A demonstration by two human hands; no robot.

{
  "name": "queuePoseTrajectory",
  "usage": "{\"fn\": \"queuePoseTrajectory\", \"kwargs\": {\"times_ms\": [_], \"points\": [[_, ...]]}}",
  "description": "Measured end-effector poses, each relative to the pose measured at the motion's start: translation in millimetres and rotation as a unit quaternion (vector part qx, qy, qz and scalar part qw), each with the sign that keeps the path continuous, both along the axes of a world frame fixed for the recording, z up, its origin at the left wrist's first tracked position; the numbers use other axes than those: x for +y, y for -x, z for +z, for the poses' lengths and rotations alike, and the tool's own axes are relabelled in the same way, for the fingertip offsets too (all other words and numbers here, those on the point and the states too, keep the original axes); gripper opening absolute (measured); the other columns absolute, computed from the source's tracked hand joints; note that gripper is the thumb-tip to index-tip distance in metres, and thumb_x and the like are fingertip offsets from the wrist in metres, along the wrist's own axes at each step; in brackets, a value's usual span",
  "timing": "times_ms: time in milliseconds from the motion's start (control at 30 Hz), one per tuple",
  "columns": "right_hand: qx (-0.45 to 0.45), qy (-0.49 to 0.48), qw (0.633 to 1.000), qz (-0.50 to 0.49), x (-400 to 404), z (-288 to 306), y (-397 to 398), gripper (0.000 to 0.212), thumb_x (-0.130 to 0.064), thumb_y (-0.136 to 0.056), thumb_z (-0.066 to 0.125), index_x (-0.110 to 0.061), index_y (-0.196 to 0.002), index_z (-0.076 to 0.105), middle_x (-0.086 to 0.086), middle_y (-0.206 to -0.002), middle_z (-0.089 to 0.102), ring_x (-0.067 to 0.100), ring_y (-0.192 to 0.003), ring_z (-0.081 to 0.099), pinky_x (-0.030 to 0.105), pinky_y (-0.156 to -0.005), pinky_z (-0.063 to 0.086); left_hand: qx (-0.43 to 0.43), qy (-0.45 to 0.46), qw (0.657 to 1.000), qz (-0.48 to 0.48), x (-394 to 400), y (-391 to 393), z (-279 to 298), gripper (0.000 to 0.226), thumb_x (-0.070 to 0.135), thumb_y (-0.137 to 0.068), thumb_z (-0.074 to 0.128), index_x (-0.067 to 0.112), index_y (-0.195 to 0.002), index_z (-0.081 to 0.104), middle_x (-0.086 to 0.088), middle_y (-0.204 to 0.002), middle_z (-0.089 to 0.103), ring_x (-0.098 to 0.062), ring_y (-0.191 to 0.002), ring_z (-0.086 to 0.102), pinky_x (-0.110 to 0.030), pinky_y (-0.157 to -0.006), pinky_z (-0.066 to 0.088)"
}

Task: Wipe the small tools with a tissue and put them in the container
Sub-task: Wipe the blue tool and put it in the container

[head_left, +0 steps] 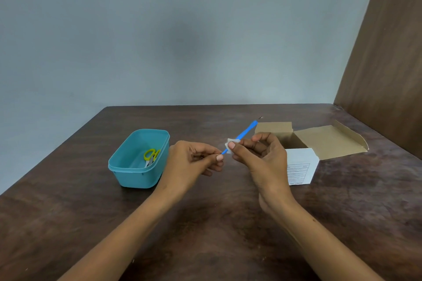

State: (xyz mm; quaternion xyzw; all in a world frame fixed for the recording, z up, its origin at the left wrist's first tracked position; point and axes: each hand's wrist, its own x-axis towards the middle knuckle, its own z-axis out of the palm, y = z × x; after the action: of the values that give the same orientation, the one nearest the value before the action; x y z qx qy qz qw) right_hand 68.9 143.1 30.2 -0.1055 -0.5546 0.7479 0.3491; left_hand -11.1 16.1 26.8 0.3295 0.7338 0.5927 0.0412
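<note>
Scissors (151, 155) with yellow handles lie already inside the teal container (127, 167), which stands on the left part of the worktop (68, 212) with no lid on it, so I judge that one tool is finished and that the open top waits for the next one. Just right of the container is the left hand (194, 162); its grip is closed in a pinch, thumb and forefinger holding the near thin end of the blue tool (245, 132), probably to keep the tool steady and in the air while it is cleaned. The tool goes up and away to the right, and its far end carries a small dark metal tip that I cannot read well. Around the lower part of the blue handle sits the tissue (231, 146), a small folded white piece, and the right hand (262, 157) grasps it: thumb and fingers are curled and press the tissue on the handle. This looks to me like the wiping step in progress, the one hand fixing and the other rubbing along the handle. Behind the right hand an open cardboard box (319, 141) lies on the worktop with its flaps spread wide, perhaps the place where the tools came from; I cannot see if more tools are inside. The blue tool is not yet in the container.
</note>
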Motion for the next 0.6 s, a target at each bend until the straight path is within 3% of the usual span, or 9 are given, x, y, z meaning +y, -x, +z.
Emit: {"fn": "queuePoseTrajectory", "kwargs": {"times_ms": [233, 600], "points": [[-0.041, -0.026, 0.998, 0.031, -1.0, -5.2, 0.4, 0.043, -0.001, -0.068, 0.08, -0.003, -0.1, 0.051, 0.014, -0.081, 0.074, 0.021, -0.081, 0.072, 0.034, -0.077, 0.058, 0.039, 0.029, 0.999, -0.012, -1.8, 1.2, 2.0, 0.009, 0.018, -0.085, 0.067, 0.016, -0.084, 0.075, -0.001, -0.073, 0.075, -0.008, -0.076, 0.072, -0.027, -0.061, 0.058], [0.007, 0.029, 0.999, 0.013, 3.0, 6.1, -2.7, 0.048, -0.001, -0.067, 0.079, -0.012, -0.1, 0.046, 0.007, -0.076, 0.075, 0.015, -0.077, 0.072, 0.02, -0.067, 0.056, -0.075, 0.0, 0.994, -0.078, -2.6, -2.0, 8.1, 0.013, 0.019, -0.086, 0.064, 0.011, -0.092, 0.073, -0.008, -0.078, 0.076, -0.015, -0.082, 0.073, -0.022, -0.062, 0.056]]}}
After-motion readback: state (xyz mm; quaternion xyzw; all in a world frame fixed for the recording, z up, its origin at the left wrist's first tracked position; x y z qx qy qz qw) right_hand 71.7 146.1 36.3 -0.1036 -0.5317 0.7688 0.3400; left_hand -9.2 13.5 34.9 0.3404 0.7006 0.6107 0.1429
